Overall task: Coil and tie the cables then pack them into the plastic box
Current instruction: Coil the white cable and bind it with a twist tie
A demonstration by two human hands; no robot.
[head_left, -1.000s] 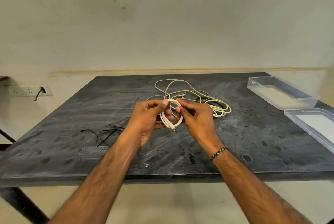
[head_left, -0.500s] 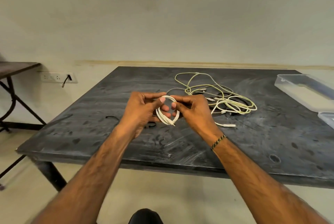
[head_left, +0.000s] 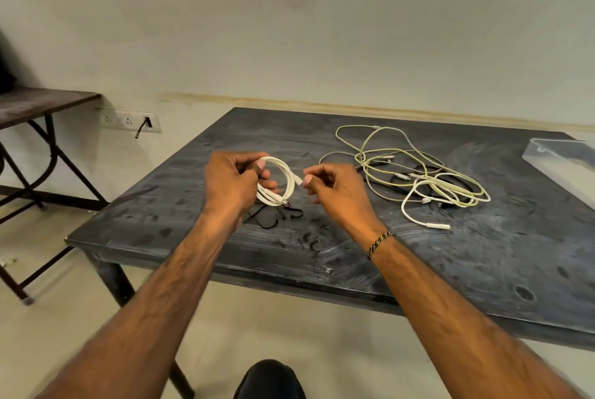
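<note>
White coil (head_left: 279,180) in L hand (head_left: 232,180)

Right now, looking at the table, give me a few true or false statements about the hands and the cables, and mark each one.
1. The left hand holds the coiled white cable. True.
2. The right hand grips that coil too. False: it is off it, holding nothing.
3. The loose cables lie in the plastic box. False: they lie on the table.
4. Black ties lie under the coil. True.
</note>
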